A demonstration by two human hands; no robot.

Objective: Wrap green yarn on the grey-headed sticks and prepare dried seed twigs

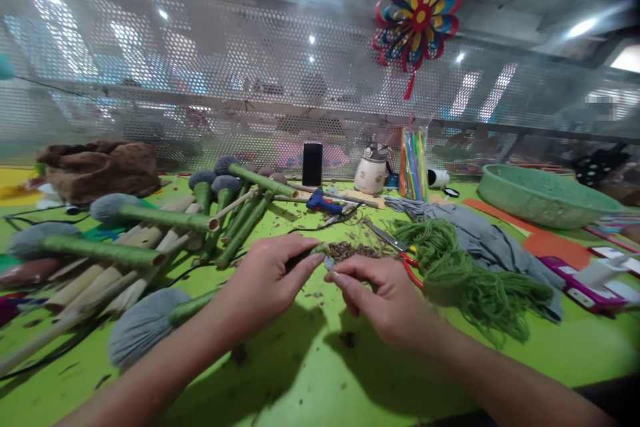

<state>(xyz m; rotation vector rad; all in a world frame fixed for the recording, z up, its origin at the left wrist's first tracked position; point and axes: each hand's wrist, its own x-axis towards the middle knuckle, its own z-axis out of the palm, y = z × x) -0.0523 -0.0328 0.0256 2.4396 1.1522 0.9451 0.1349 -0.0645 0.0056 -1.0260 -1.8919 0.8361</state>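
Observation:
A mallet-like stick with a grey cloth-covered head (147,328) and a green-wrapped handle (194,307) runs beneath my left forearm. My left hand (275,270) is closed round the handle's far part, and its green tip shows just past the thumb. My right hand (383,290) is pinched at that tip, beside a small pale bluish bit (329,262) whose kind I cannot make out. Dark brown crumbs (353,251) lie behind the fingertips. Red-handled scissors (387,237) and a skein of green yarn (465,273) lie right of them.
More green-wrapped sticks with grey heads (115,209) and bare wooden sticks lie left. A blue glue gun (325,202), a phone (313,164), a white bottle (371,170) and colourful straws (413,163) are at the back. Grey cloth (465,233) and a green basin (545,197) sit right.

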